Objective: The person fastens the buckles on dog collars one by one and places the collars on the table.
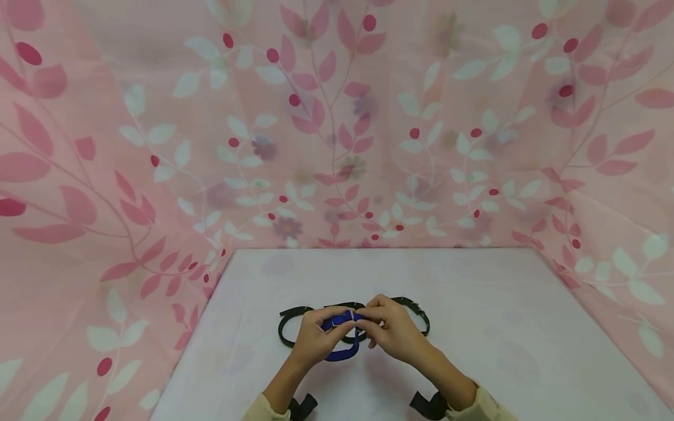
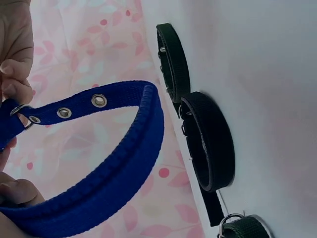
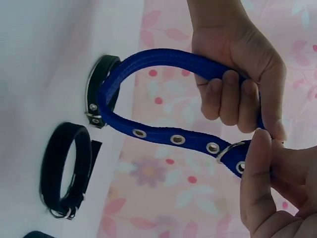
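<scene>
A blue collar with metal eyelets and a metal ring is held up off the table between both hands, bent into a loop. My left hand has its fingers curled round the padded band, as the right wrist view shows. My right hand pinches the collar's end near the metal ring and buckle. The fingertips of both hands meet there, and they hide part of the buckle.
Behind the hands, several dark collars rest on the white table: one at left, one in the middle and one at right. Pink leaf-patterned cloth stands round the table's back and sides.
</scene>
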A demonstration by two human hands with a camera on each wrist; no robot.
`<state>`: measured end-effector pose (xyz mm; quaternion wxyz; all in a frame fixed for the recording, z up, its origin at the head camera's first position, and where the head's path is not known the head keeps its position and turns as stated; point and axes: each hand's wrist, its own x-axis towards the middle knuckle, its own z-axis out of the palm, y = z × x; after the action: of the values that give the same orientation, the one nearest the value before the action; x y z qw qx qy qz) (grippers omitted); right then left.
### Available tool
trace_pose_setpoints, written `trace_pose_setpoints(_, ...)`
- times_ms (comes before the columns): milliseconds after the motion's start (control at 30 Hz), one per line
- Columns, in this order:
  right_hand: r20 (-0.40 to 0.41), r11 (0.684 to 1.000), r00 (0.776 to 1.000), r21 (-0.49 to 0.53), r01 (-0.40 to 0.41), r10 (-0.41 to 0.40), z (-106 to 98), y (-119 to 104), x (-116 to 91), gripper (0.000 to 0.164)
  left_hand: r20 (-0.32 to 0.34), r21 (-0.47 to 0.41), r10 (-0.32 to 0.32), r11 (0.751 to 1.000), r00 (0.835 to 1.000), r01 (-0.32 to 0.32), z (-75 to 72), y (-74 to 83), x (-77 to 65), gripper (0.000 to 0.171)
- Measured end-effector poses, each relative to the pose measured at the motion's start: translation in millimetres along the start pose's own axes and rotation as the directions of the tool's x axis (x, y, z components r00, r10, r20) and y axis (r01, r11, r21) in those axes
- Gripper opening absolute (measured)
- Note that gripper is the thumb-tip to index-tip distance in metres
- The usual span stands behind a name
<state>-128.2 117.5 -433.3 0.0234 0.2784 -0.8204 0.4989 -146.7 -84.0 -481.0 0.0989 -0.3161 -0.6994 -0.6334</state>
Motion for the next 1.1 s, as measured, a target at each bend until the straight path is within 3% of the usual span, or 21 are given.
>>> trace_pose_setpoints(200,-0.057,0.989,0.998,0.145,-0.013,0.022,0,7,1,0.022,-0.014,-0.014,0.018,1.000,1.000,-0.018,-1.0,3.2,7.8,0.014)
trace_pose_setpoints(333,-0.134,0.976,0.990,0.219,-0.021,0.051,0,7,3,0.015,-0.040,-0.036,-0.006,0.999,0.999,0.005,-1.8,7.5,13.5,0.012)
trace_pose_setpoints(500,-0.308,0.983,0.951,0.183,0.035,0.023,9,9,4,0.010,-0.060,-0.109,-0.134,0.986,0.989,0.127,2.0,8.7,16.3,0.015)
trace_pose_setpoints(600,-0.363,0.976,0.931,0.212,0.038,0.043,15,11,2,0.009,-0.075,-0.102,-0.194,0.977,0.978,0.186,7.0,8.8,13.9,0.016)
trace_pose_setpoints(767,-0.317,0.971,0.941,0.236,-0.041,0.117,19,16,-1,0.011,-0.102,-0.017,-0.216,0.976,0.971,0.216,11.2,8.1,9.3,0.013)
trace_pose_setpoints(867,-0.252,0.988,0.966,0.155,-0.015,0.055,17,20,-1,0.019,-0.065,0.095,-0.198,0.974,0.978,0.204,12.0,8.3,8.7,0.010)
trace_pose_setpoints(967,-0.187,0.996,0.981,0.058,0.062,-0.050,15,24,1,0.023,-0.007,0.213,-0.169,0.963,0.986,0.167,14.5,6.1,8.1,0.005)
trace_pose_setpoints(1100,-0.139,0.999,0.989,0.014,0.048,-0.046,11,22,4,0.016,0.058,0.235,-0.128,0.966,0.990,0.111,16.5,-1.7,5.9,0.004)
